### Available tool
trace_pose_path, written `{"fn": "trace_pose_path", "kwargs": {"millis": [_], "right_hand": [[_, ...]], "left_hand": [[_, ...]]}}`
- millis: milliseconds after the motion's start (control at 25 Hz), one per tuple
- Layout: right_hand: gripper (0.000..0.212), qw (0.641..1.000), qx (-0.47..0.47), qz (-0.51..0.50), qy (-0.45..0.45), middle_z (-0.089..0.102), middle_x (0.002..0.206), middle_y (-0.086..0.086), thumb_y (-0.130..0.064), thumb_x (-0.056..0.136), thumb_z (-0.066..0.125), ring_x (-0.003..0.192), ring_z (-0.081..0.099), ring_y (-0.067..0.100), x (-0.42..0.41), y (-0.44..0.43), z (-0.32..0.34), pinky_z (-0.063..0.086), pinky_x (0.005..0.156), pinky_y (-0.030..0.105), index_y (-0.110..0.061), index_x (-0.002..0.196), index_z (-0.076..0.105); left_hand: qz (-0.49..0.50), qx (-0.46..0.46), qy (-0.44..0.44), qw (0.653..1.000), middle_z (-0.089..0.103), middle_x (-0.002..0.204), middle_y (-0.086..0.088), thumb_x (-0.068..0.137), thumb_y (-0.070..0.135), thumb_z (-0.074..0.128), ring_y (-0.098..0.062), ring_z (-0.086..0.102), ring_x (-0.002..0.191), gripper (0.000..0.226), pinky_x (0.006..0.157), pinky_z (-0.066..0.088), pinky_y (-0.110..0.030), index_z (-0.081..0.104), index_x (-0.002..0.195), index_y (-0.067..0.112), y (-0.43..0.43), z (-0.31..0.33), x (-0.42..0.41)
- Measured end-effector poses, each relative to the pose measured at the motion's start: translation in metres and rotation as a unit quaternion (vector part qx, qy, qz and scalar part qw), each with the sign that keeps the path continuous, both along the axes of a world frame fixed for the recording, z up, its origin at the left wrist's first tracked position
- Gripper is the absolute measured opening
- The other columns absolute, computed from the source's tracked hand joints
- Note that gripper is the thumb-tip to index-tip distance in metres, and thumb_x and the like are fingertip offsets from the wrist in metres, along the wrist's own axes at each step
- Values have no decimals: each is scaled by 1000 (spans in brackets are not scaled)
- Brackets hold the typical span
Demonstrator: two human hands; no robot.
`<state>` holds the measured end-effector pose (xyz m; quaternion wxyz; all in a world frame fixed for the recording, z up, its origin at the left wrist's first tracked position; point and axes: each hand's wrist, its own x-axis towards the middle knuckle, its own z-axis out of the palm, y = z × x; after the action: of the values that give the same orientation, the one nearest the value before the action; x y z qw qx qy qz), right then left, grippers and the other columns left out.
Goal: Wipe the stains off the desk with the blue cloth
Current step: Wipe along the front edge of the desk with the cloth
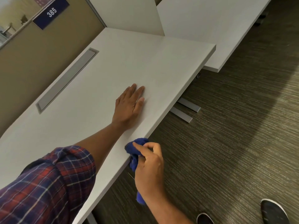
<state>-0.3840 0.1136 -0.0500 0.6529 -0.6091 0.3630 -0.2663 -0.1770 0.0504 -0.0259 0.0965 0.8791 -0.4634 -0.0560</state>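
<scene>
The white desk (100,88) runs diagonally across the head view. My left hand (129,107) lies flat on its top near the front edge, palm down, fingers together, holding nothing. My right hand (148,168) is closed on the bunched blue cloth (135,151) and presses it against the desk's front edge, just below my left wrist. Part of the cloth hangs under my right palm. I can make out no stains on the desk top.
A long grey cable tray lid (64,81) is set into the desk near the tan partition (29,62). A white divider panel (129,13) stands at the far end, with a second desk (210,26) beyond. Two shoes (273,212) stand on the dark carpet (234,135).
</scene>
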Motion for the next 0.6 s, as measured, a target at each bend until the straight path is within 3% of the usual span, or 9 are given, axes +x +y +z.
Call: {"fn": "trace_pose_path", "kwargs": {"millis": [120,240,280,400,600], "right_hand": [[44,982,176,31,-58,69,113,-12,1,98,55,101,69,2,-20,-35,6,53,86,13,-36,102,78],[33,891,414,16,-184,79,110,10,-3,98,59,101,76,25,-41,-88,11,61,79,33,-27,109,78],[30,863,452,1,-227,78,112,16,-5,95,61,100,76,30,-47,-110,13,62,77,36,-23,112,77],[31,842,452,-58,-290,76,114,18,-2,96,57,98,76,29,-53,-172,22,62,75,38,-18,115,76],[31,882,353,-93,-298,78,111,13,-1,99,55,99,76,27,-41,-268,58,63,76,39,-13,123,71]], "left_hand": [[-1,-2,-4,1000,16,178,8,109,57,19,-14,8,164,60,128,7,-37,24,166,42,0,0,1],[1,3,-9,1000,15,178,10,108,58,17,-12,9,164,60,130,9,-39,22,166,43,1,-2,4],[0,4,-8,1000,14,178,10,108,59,16,-12,8,164,61,130,9,-39,21,166,44,0,-2,5],[-1,7,-12,1000,12,178,12,108,60,14,-11,7,164,61,131,8,-41,17,167,45,1,-5,4],[-1,9,-10,1000,8,178,16,107,63,11,-8,3,164,61,132,6,-42,12,166,48,0,-7,3]]}}
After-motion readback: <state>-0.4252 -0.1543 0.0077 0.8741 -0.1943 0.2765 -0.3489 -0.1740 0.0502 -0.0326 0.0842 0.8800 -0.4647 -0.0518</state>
